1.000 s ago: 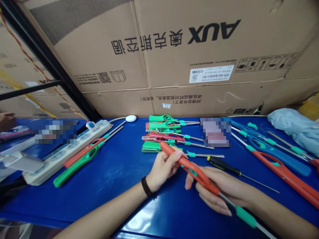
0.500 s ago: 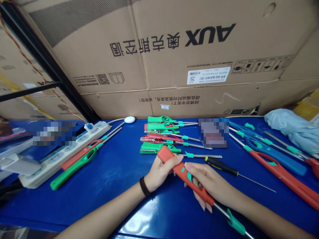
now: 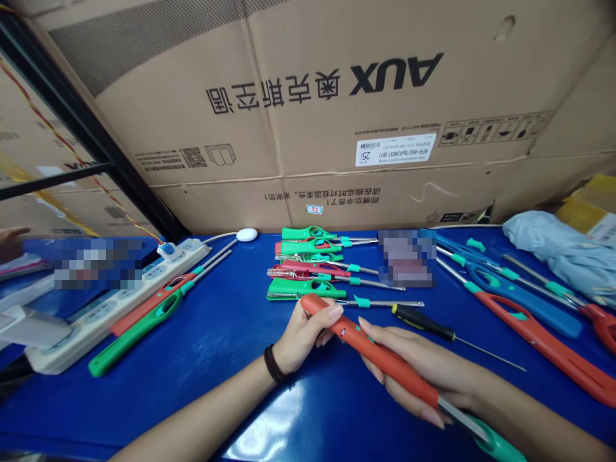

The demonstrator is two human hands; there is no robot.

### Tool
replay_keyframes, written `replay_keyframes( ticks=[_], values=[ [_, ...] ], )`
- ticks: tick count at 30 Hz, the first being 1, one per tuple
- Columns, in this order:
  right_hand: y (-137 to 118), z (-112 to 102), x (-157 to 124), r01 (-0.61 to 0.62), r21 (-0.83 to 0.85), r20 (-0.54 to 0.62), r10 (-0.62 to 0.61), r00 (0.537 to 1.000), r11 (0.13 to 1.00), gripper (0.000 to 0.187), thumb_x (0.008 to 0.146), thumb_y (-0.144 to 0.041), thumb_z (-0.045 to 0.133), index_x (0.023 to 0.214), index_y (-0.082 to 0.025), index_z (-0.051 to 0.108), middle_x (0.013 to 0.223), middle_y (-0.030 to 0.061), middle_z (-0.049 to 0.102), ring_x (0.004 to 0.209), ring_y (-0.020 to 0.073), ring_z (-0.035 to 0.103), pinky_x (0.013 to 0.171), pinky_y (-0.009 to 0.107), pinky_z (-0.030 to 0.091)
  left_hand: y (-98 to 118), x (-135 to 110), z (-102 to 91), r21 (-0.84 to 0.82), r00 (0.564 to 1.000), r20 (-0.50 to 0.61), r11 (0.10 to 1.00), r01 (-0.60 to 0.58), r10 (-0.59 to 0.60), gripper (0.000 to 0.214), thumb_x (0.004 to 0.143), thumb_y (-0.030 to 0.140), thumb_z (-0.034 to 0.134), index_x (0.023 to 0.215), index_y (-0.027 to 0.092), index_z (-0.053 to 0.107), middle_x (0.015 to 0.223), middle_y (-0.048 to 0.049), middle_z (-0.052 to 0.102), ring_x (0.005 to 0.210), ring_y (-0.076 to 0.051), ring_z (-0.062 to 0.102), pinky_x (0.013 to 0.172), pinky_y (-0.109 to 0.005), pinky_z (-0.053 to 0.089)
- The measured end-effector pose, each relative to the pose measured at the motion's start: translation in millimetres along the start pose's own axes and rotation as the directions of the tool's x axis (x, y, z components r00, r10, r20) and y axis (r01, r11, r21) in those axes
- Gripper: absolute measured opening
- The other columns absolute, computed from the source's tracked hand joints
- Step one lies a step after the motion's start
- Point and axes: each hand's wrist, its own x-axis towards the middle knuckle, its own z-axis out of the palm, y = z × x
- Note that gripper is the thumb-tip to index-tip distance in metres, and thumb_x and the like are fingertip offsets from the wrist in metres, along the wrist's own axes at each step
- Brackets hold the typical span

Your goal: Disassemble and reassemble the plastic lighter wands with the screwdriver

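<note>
An orange-red long-neck lighter (image 3: pixel 385 358) with a metal tube and a green tip piece is held between my hands above the blue table. My left hand (image 3: pixel 310 330) grips the rounded handle end, thumb on top. My right hand (image 3: pixel 418 359) is wrapped round the body nearer the tube, its fingertips showing underneath. The handle's narrow edge faces up, and the trigger side is mostly hidden by my right hand. Just beyond lie several opened green and red lighters (image 3: pixel 308 289) in a row, their inner parts showing. A black and yellow screwdriver (image 3: pixel 423 322) rests to their right.
On the left, a white power strip (image 3: pixel 103 311) lies beside a green lighter (image 3: pixel 137 333) and an orange one. Blue and orange lighters (image 3: pixel 543 333) lie at right near a light-blue cloth bundle (image 3: pixel 558 253). A large cardboard box (image 3: pixel 298 141) stands behind. Another person's hand (image 3: pixel 12 244) shows far left.
The lighter has rolled so that its narrow edge faces up, and its tube end has swung right. My right hand has moved right with it. Another person's hand has appeared at far left.
</note>
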Motion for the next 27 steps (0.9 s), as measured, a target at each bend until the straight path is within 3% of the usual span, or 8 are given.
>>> replay_keyframes(
  ticks=[4,8,12,14,16,19,24,27],
  values=[
    [3,-2,4,0.076,0.028,0.046,-0.078,0.996,0.997,0.062,0.088,-0.068,0.019,0.088,-0.016,0.054,0.039,-0.0052,0.051,0.024,0.0062,0.035,0.029,0.015,0.029,-2,3,-1.3,0.042,0.998,-0.064,0.999,-0.025,0.028,0.056,0.07,0.064,0.06,0.045,0.016,0.045,0.037,0.005,0.038,0.036,-0.005,0.03,0.038,-0.02,0.02],
    [6,1,4,0.182,-0.266,-0.105,-0.216,0.971,0.947,0.046,0.09,-0.06,0.036,0.092,-0.017,0.052,0.049,-0.0056,0.052,0.036,0.0058,0.041,0.039,0.015,0.035,-2,3,-2.6,0.091,0.989,-0.141,0.996,-0.025,0.038,0.053,0.074,0.06,0.06,0.048,0.017,0.043,0.032,0.0077,0.035,0.03,-0.004,0.027,0.035,-0.02,0.018],
    [0,1,-1,0.166,-0.551,-0.188,-0.315,0.93,0.818,0.043,0.094,-0.054,0.034,0.081,-0.017,0.052,0.059,-0.0016,0.057,0.047,0.009,0.049,0.046,0.02,0.04,2,-2,-5.1,0.123,0.989,-0.149,0.992,0.015,0.003,0.056,0.077,0.058,0.058,0.042,0.017,0.043,0.027,0.0051,0.037,0.026,-0.004,0.029,0.035,-0.02,0.022],
    [-8,-7,-4,0.166,-0.717,-0.233,-0.457,0.858,0.677,0.042,0.095,-0.051,0.033,0.079,-0.018,0.055,0.074,0.0023,0.063,0.065,0.0142,0.059,0.061,0.026,0.046,4,-6,-8.1,0.131,0.988,-0.153,0.99,0.048,-0.027,0.061,0.079,0.059,0.053,0.037,0.017,0.043,0.027,0.0025,0.039,0.026,-0.004,0.03,0.034,-0.02,0.023],
    [-17,-22,-7,0.117,-0.848,-0.275,-0.619,0.736,0.516,0.038,0.096,-0.046,0.031,0.087,-0.021,0.058,0.094,0.005,0.066,0.09,0.0199,0.061,0.082,0.034,0.045,6,-11,-13.3,0.135,0.986,-0.155,0.987,0.085,-0.064,0.066,0.081,0.061,0.048,0.034,0.015,0.047,0.029,-0.0004,0.043,0.027,-0.004,0.031,0.034,-0.019,0.023],
    [-27,-54,-9,-0.075,-0.944,-0.302,-0.747,0.592,0.322,0.035,0.095,-0.046,0.03,0.097,-0.022,0.056,0.11,0.0079,0.064,0.109,0.0249,0.055,0.095,0.042,0.039,9,-24,-26.1,0.142,0.981,-0.149,0.979,0.148,-0.126,0.07,0.082,0.062,0.043,0.039,0.01,0.057,0.031,-0.0026,0.045,0.027,-0.005,0.036,0.034,-0.017,0.027],
    [-31,-106,-7,-0.213,-0.933,-0.361,-0.73,0.581,0.291,0.036,0.094,-0.047,0.029,0.075,-0.023,0.047,0.087,0.0084,0.068,0.093,0.0268,0.062,0.095,0.049,0.038,13,-49,-52.6,0.064,0.912,-0.139,0.916,0.396,-0.385,0.072,0.082,0.067,0.037,0.059,0.006,0.069,0.04,-0.0043,0.053,0.032,-0.007,0.045,0.034,-0.016,0.034],
    [-27,-123,-3,-0.248,-0.921,-0.388,-0.742,0.546,0.299,0.035,0.093,-0.048,0.027,0.079,-0.023,0.047,0.094,0.0087,0.068,0.096,0.0276,0.062,0.101,0.053,0.032,15,-65,-63.3,0.113,0.87,-0.09,0.863,0.493,-0.485,0.077,0.08,0.072,0.034,0.067,0.006,0.071,0.045,-0.0064,0.058,0.032,-0.009,0.048,0.034,-0.017,0.037]
  ],
)
